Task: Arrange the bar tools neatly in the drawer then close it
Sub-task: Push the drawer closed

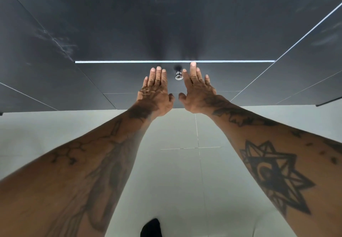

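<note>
Pressing flat-palmed, my left hand [156,90] and right hand [197,90] lie open, gripping nothing, on the dark drawer front [114,77], flanking its chrome knob [178,76]; a bright gap above suggests it's nearly shut, tools unseen.

A dark tabletop [166,14] spans the cabinet, its surface bare. Below, pale tiled floor [177,162] carries a black shoe [150,227].

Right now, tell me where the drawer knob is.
In the head view the metal knob sits at the centre of the dark drawer front, just under the bright gap, between the left hand and right hand, whose open fingers flank it.
</note>
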